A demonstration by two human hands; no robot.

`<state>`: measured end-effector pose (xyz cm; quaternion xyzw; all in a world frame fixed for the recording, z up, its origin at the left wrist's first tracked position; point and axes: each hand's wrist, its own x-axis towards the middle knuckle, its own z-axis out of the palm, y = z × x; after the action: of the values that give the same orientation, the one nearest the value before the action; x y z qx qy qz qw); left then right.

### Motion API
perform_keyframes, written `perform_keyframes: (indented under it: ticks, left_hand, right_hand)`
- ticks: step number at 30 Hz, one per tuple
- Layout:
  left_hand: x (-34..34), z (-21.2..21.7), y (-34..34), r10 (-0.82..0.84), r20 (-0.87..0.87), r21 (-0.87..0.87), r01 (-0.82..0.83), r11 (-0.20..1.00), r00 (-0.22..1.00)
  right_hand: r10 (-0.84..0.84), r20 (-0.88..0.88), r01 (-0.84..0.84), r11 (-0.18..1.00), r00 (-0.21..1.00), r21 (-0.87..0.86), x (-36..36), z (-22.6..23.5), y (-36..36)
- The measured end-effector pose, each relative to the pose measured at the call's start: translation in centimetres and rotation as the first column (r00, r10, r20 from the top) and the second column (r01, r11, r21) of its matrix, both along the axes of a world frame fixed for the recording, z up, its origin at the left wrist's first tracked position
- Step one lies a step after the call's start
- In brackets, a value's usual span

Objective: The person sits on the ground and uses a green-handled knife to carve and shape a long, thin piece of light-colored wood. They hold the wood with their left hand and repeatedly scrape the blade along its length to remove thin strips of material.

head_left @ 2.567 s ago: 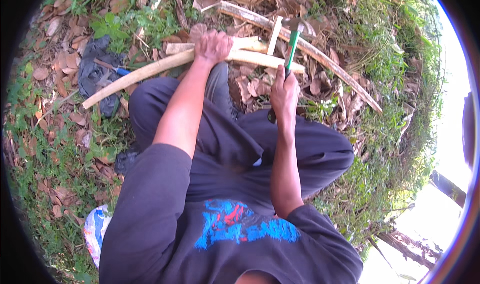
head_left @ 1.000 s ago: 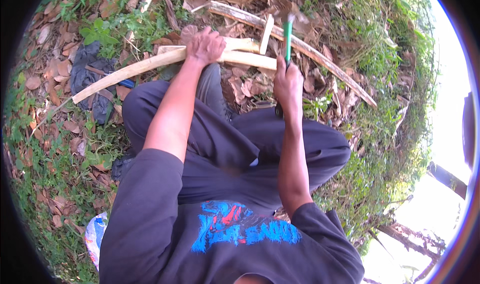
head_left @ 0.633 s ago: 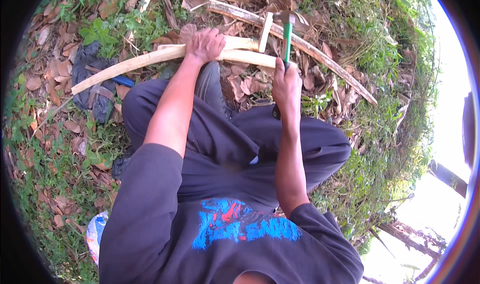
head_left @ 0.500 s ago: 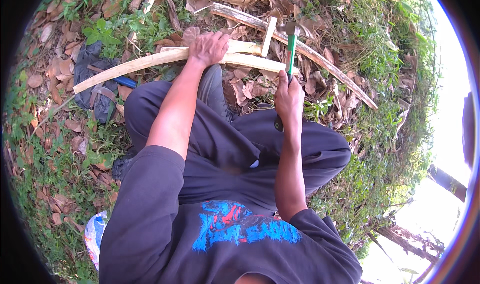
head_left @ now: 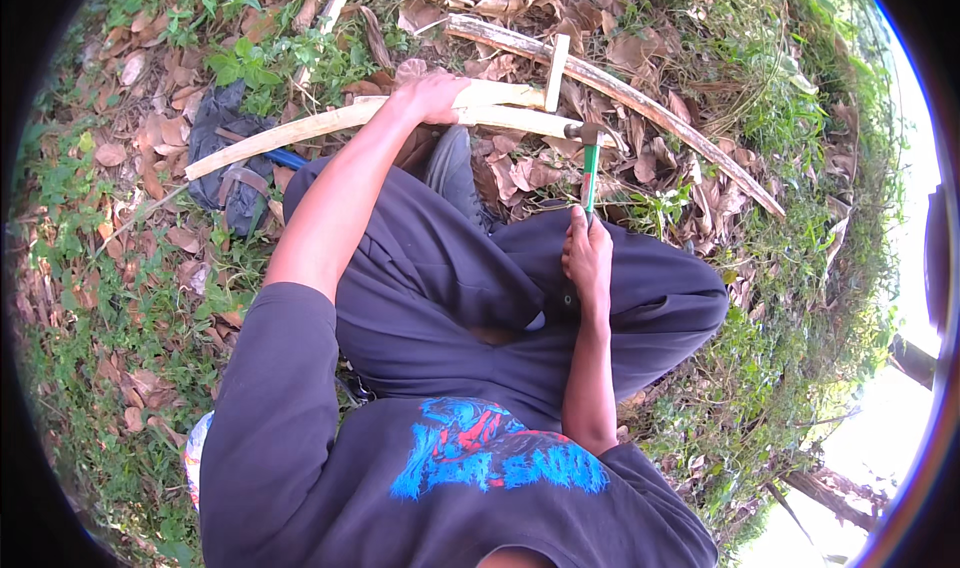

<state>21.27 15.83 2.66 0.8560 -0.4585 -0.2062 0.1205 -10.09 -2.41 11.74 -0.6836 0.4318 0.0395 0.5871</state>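
My left hand [head_left: 432, 98] is closed over two pale wooden strips, which lie side by side above my folded legs. The longer strip [head_left: 290, 131] curves from the far left to near the hammer head. The shorter strip [head_left: 505, 94] meets a small upright wooden piece [head_left: 557, 73] at its right end. My right hand [head_left: 588, 256] grips a hammer [head_left: 591, 173] by its handle, green toward the head. The hammer head is at the long strip's right end; I cannot tell whether they touch.
A long rough wooden stick [head_left: 660, 108] lies on the leaves beyond the strips. At the left, a dark plastic bag [head_left: 212, 118] lies beside a blue-handled tool [head_left: 287, 158]. A dark shoe [head_left: 455, 173] sits just below the strips. Dry leaves and grass cover the ground.
My right hand has come down toward me, bringing the hammer head from beyond the strips to the long strip's right end. My left hand stays on the wood while the view shifts slightly.
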Motion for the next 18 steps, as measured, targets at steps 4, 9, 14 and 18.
perform_keyframes:
  ticks: [4, 9, 14, 18]
  left_hand:
    - [-0.2, -1.2, 1.7, 0.031, 0.019, 0.081, -0.033, 0.996, 0.999]
    - [-0.1, 0.4, 1.5, 0.142, 0.065, -0.092, -0.135, 0.986, 0.988]
    - [2.6, 0.0, 1.6, 0.327, 0.262, -0.401, -0.205, 0.893, 0.908]
    - [3.2, 1.8, 1.4, 0.346, -0.006, -0.179, -0.341, 0.923, 0.938]
  right_hand:
    - [-0.035, 0.019, 0.033, 0.996, 0.999, 0.088, 0.0, 0.2, 0.0]
    - [-0.048, 0.032, 0.044, 0.992, 0.998, 0.116, 0.2, 0.8, 0.4]
    - [-0.009, 0.025, 0.007, 0.997, 1.0, 0.082, 0.2, 0.7, 0.3]
    - [-0.045, 0.037, 0.04, 0.992, 0.998, 0.119, 0.1, 0.1, 0.1]
